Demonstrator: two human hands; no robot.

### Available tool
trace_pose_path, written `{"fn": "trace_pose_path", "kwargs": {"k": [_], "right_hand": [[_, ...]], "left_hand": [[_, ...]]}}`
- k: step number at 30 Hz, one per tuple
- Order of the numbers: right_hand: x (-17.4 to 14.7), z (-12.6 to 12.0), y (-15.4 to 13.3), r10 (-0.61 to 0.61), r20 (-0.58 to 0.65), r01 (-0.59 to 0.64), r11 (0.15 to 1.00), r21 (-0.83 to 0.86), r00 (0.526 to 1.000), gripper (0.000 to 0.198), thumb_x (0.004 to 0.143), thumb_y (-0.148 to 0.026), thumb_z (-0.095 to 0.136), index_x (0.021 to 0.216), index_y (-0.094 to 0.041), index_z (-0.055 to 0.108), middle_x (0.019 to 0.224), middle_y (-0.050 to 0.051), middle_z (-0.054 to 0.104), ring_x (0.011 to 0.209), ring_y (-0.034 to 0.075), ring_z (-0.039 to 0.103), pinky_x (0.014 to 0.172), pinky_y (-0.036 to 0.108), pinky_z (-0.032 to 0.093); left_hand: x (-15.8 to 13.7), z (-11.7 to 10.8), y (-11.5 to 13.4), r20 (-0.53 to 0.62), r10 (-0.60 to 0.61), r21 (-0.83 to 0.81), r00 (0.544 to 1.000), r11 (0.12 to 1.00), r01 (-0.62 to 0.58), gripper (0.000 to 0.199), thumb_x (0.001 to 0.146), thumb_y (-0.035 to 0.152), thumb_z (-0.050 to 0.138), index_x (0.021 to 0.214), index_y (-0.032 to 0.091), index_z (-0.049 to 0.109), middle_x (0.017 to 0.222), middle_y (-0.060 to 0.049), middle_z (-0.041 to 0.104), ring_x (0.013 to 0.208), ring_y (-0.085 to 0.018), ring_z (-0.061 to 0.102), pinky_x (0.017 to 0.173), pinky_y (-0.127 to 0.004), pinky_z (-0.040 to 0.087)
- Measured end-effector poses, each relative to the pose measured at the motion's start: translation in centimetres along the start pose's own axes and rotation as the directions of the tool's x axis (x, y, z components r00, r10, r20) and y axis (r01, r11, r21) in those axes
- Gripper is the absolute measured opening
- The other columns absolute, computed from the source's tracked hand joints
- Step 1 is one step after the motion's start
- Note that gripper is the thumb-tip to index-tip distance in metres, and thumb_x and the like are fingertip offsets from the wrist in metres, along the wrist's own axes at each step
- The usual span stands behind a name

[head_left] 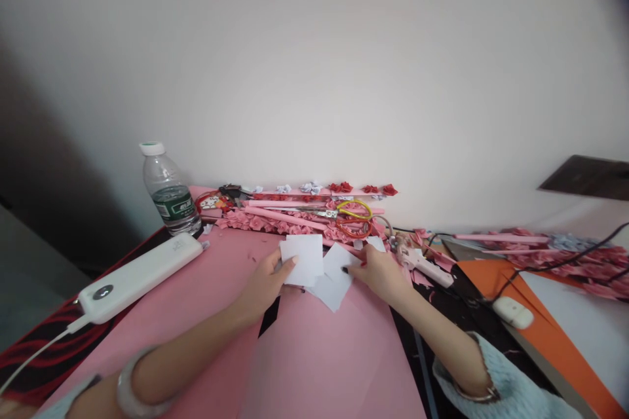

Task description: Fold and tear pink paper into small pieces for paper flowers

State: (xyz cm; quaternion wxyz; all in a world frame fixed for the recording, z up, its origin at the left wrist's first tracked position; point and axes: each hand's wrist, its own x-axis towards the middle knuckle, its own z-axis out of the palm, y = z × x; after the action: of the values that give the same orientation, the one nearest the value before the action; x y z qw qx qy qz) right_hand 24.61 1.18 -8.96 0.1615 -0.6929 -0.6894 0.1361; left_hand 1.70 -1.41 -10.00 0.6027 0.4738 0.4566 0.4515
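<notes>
My left hand (273, 278) pinches a small stack of white paper squares (303, 259) between thumb and fingers, above pink paper (334, 360). To the right of it, my right hand (376, 272) has its thumb and fingers closed at the edge of another white paper square (339, 266). More white sheets lie partly under both, overlapping at angles over the pink paper. Behind the hands is a row of pink folded paper flowers (289, 222), with scissors (351, 213) with yellow and red handles lying on top.
At left stand a water bottle (171, 193) and a white power bank (140, 278) with a cable. A glue gun (425, 265) lies to the right, near a white earbud case (514, 311) and orange paper (545, 334). The wall (314, 78) rises behind.
</notes>
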Motion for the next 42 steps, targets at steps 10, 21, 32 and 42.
{"fn": "trace_pose_path", "kwargs": {"k": [10, 21, 32, 42], "right_hand": [[0.9, -1.0, -0.3, -0.102, -0.003, 0.100, 0.966, 0.239, 0.995, 0.015, 0.069, -0.024, 0.054, 0.056, -0.018, 0.049, 0.055, -0.001, 0.054, 0.054, 0.013, 0.050, 0.050, 0.022, 0.032], [-0.7, -3.5, -2.5, -0.325, 0.131, 0.086, 0.574, 0.814, 0.937, 0.018, 0.076, -0.035, 0.054, 0.074, -0.018, 0.049, 0.047, -0.005, 0.054, 0.039, 0.009, 0.050, 0.039, 0.018, 0.036], [-2.7, -0.7, -4.3, -0.253, 0.030, 0.186, 0.784, 0.592, 0.967, 0.038, 0.074, -0.019, 0.052, 0.110, -0.023, 0.041, 0.098, 0.004, 0.055, 0.049, 0.007, 0.055, 0.040, 0.019, 0.044], [-4.8, -0.3, -4.3, -0.527, 0.099, 0.515, 0.848, 0.126, 0.844, 0.039, 0.084, -0.013, 0.037, 0.122, -0.019, 0.044, 0.098, 0.010, 0.058, 0.086, 0.020, 0.057, 0.073, 0.032, 0.045]], "left_hand": [[0.1, -0.6, -0.2, -0.122, 0.066, -0.004, 0.990, 0.998, -0.067, 0.045, 0.079, 0.037, 0.054, 0.119, 0.024, 0.037, 0.118, -0.010, 0.049, 0.086, -0.022, 0.062, 0.062, -0.035, 0.057], [-0.1, -0.6, -0.2, 0.159, 0.037, -0.051, 0.987, 0.998, -0.029, 0.043, 0.082, 0.042, 0.047, 0.116, 0.016, 0.051, 0.087, -0.008, 0.059, 0.075, -0.019, 0.059, 0.060, -0.031, 0.053], [-1.7, 0.4, 0.4, 0.201, 0.236, 0.355, 0.951, 0.887, -0.295, 0.067, 0.082, 0.027, 0.048, 0.136, 0.030, 0.010, 0.136, -0.006, 0.034, 0.110, -0.022, 0.046, 0.087, -0.031, 0.041], [-1.5, -0.2, 0.3, 0.339, 0.308, 0.747, 0.889, 0.486, -0.453, 0.020, 0.083, 0.031, 0.045, 0.096, 0.018, 0.052, 0.098, -0.007, 0.056, 0.091, -0.023, 0.050, 0.078, -0.033, 0.038]]}}
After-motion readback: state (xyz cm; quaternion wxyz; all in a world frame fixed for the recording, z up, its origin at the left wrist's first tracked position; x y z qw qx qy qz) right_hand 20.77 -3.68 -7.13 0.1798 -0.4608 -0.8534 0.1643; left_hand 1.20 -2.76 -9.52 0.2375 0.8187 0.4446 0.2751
